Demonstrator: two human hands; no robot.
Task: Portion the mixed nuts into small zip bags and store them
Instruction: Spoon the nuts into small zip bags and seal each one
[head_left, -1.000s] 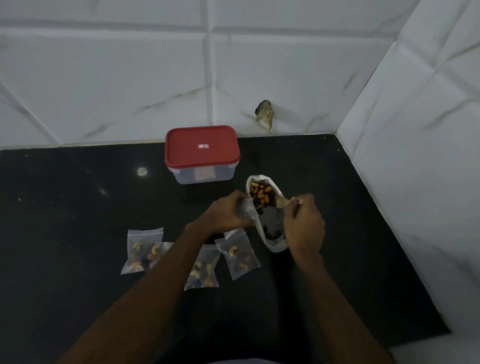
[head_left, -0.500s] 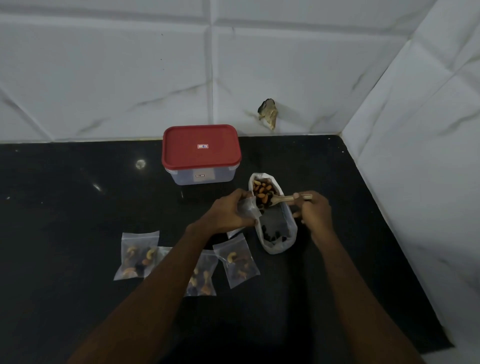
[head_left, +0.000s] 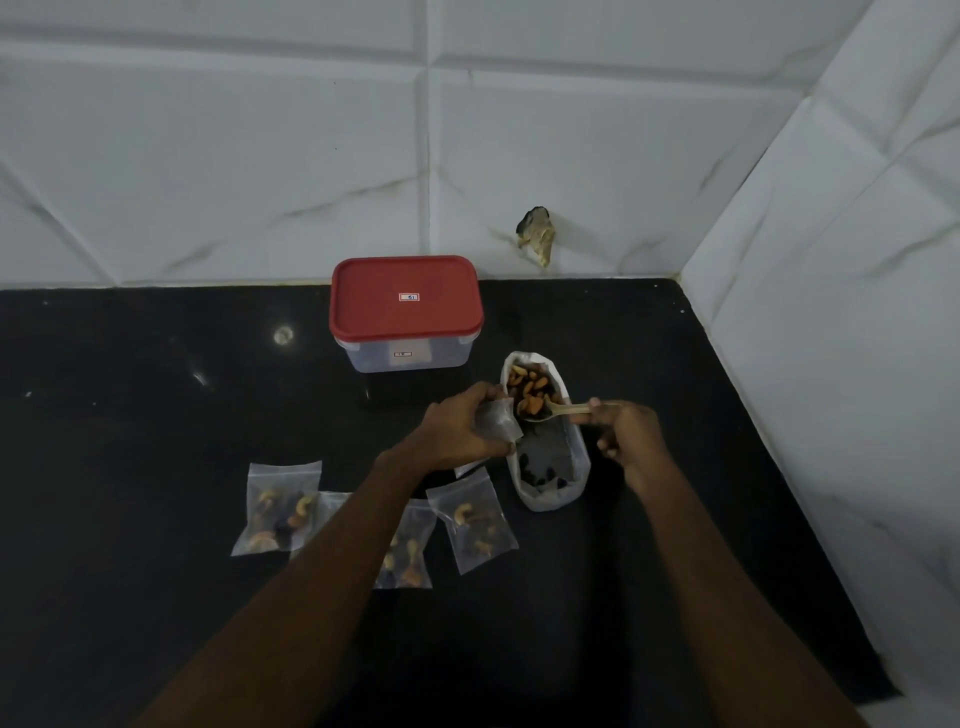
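Observation:
A large clear bag of mixed nuts (head_left: 551, 470) lies open on the black counter (head_left: 156, 415), nuts heaped at its far end. My right hand (head_left: 626, 434) grips a small spoon (head_left: 553, 410) loaded with nuts, held over the big bag. My left hand (head_left: 462, 426) pinches a small empty zip bag (head_left: 497, 423) with its mouth right beside the spoon's bowl. Several filled small zip bags lie nearer me: one at the left (head_left: 278, 509), one under my left forearm (head_left: 408, 551), one to the right (head_left: 472, 525).
A clear box with a red lid (head_left: 405, 301) stands shut at the back of the counter, just behind the nut bag. White tiled walls close the back and right side (head_left: 831, 312). A chipped hole (head_left: 535, 241) marks the back wall.
My right hand has drawn back to the right and lifted the spoon, loaded with nuts, out of the heap toward the small bag. My left hand has stayed in place.

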